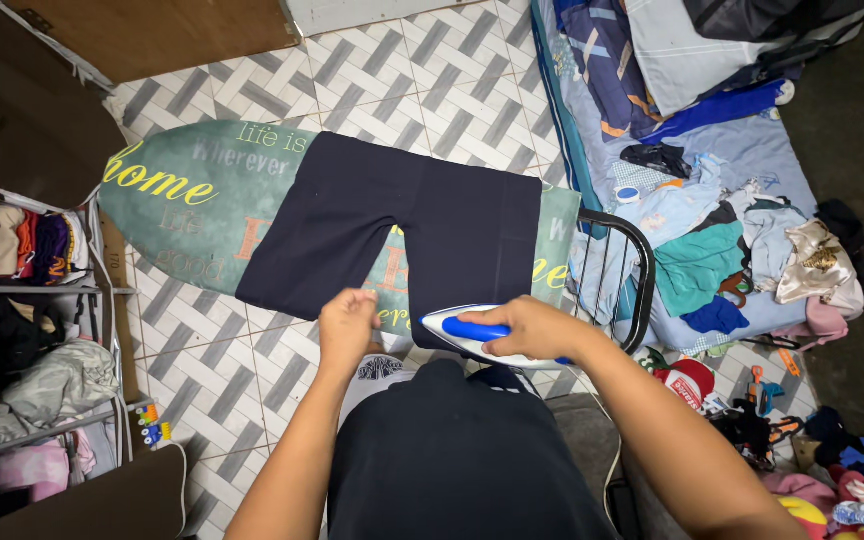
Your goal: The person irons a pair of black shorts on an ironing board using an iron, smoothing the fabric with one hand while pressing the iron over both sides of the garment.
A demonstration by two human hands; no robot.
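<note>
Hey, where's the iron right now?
In the head view, the iron is low and just right of centre, under the right hand, at the near edge of the dark shorts on the ironing board.

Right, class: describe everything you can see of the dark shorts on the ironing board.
The dark shorts look like plain navy cloth, spread flat across the green ironing board, legs pointing left. The left hand pinches the near hem; the white and blue iron, gripped by the right hand, rests on the near edge.
</note>
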